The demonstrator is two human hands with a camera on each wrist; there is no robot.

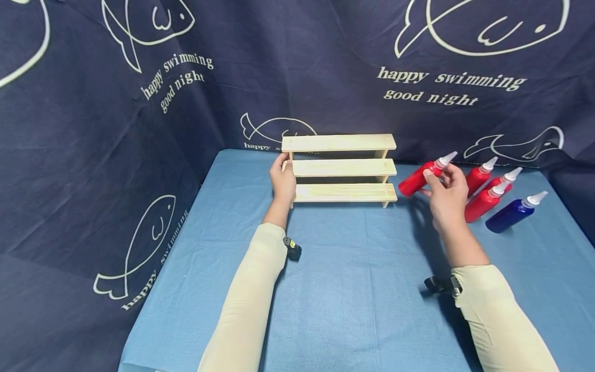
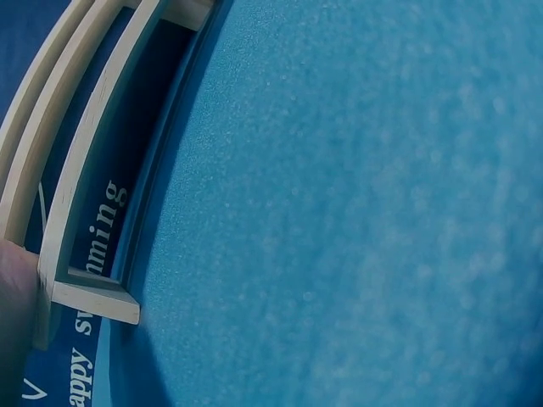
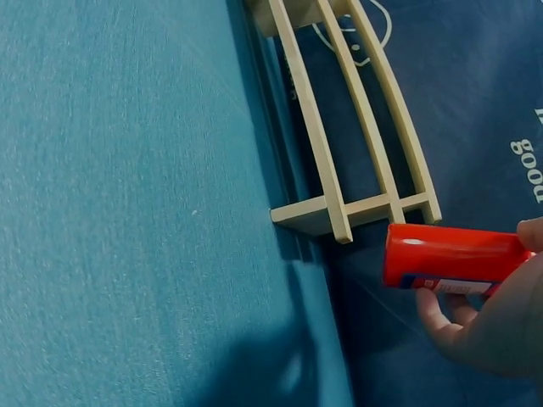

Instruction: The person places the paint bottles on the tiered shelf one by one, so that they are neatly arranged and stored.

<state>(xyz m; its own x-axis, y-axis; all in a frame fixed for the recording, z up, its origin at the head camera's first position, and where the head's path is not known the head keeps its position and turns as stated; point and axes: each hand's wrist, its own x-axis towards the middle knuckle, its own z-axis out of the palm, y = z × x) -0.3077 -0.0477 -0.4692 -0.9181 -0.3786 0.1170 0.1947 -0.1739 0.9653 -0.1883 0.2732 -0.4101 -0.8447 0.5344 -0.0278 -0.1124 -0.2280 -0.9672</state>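
Note:
A pale three-tier wooden display rack (image 1: 344, 192) stands at the back of the blue cloth. My left hand (image 1: 282, 181) grips its left end; only a bit of that hand (image 2: 15, 284) shows in the left wrist view. Just right of the rack, my right hand (image 1: 448, 199) holds a red squeeze bottle (image 1: 416, 181) with a white pointed nozzle, lifted and tilted, its base toward the rack. In the right wrist view, thumb and fingers pinch the red bottle (image 3: 450, 252), and part of a label shows. The shelves carry nothing.
Several more red squeeze bottles (image 1: 481, 205) stand close together at the right, beyond my right hand. A blue squeeze bottle (image 1: 506, 216) stands nearest the right edge. Dark blue printed curtain (image 1: 297, 67) hangs behind and left of the blue-covered table (image 1: 334, 299).

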